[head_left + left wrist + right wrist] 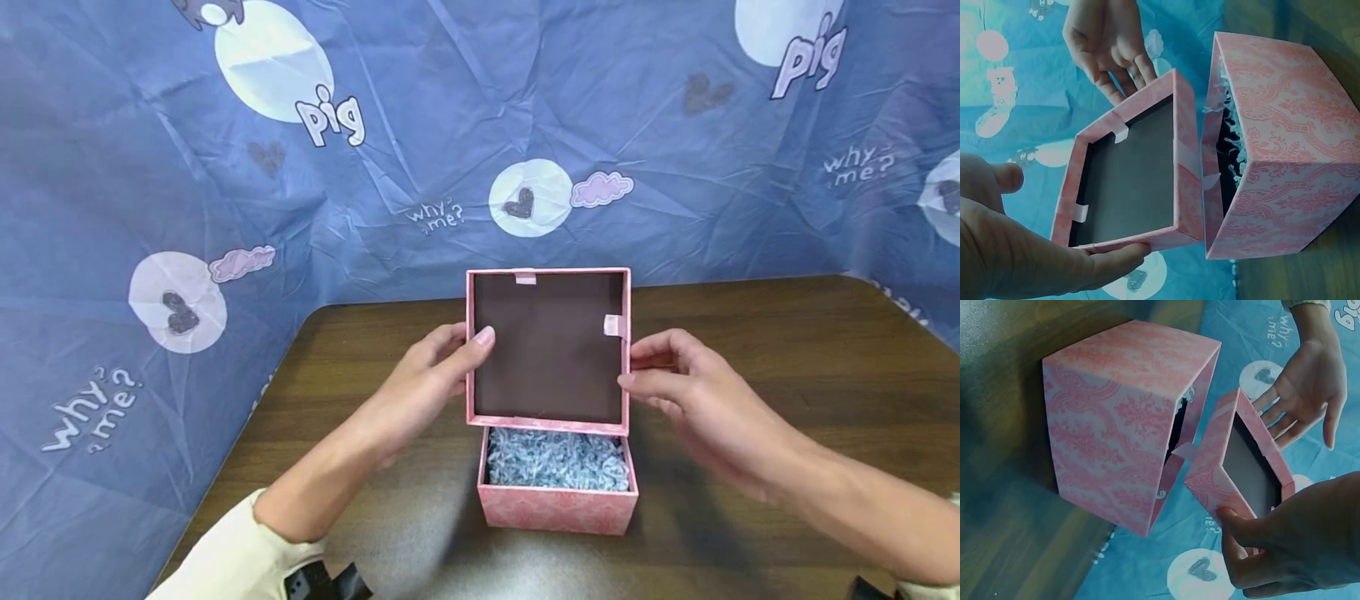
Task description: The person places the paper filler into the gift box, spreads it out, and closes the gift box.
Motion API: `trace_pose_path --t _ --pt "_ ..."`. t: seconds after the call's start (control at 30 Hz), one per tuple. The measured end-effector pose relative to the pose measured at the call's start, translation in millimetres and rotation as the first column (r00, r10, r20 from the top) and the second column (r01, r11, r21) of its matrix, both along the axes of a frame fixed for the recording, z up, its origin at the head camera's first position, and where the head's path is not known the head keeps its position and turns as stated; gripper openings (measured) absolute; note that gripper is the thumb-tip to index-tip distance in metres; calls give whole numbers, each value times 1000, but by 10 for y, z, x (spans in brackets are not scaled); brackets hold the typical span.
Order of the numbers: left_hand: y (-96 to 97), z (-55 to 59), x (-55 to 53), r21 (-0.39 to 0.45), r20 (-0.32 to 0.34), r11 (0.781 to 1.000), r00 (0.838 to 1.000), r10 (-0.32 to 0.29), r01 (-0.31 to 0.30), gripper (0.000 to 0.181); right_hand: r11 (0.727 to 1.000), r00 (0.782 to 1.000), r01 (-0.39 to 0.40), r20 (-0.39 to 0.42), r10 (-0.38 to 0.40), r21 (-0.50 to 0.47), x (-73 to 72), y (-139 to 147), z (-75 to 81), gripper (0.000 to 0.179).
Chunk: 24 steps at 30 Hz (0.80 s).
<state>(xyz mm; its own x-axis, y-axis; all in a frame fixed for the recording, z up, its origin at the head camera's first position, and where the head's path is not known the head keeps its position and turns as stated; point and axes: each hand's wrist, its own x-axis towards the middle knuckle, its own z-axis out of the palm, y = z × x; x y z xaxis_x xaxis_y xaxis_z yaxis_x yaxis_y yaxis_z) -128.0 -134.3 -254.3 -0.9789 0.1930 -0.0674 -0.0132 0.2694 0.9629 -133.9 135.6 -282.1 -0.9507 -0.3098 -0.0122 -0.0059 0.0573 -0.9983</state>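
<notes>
A pink patterned box lid point(551, 346) stands upright behind the open box point(558, 508), its dark inside facing me. Two pale ribbon tabs show on that inside. Pale blue shredded paper point(558, 461) fills the box. At the lid's left side is my left hand point(420, 379), straight fingers against its wall; in the left wrist view the thumb stands apart from the lid. My right hand point(693, 387) pinches the lid's right edge, thumb at the rim and fingers bent behind. A small ribbon point(1184, 450) shows between lid and box in the right wrist view.
Box and hands are over a dark wooden table point(825, 375). A blue cloth point(420, 100) printed with hearts, clouds and words hangs behind it and along the left side. Pale sleeves point(247, 550) cover the forearms near the bottom edge.
</notes>
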Motion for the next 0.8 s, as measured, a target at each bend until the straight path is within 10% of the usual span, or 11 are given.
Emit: trace_pose_path --t 0.8 --pt "70 -17 -12 300 -22 935 978 206 -190 46 980 999 -4 -33 -2 -198 -193 150 -12 23"
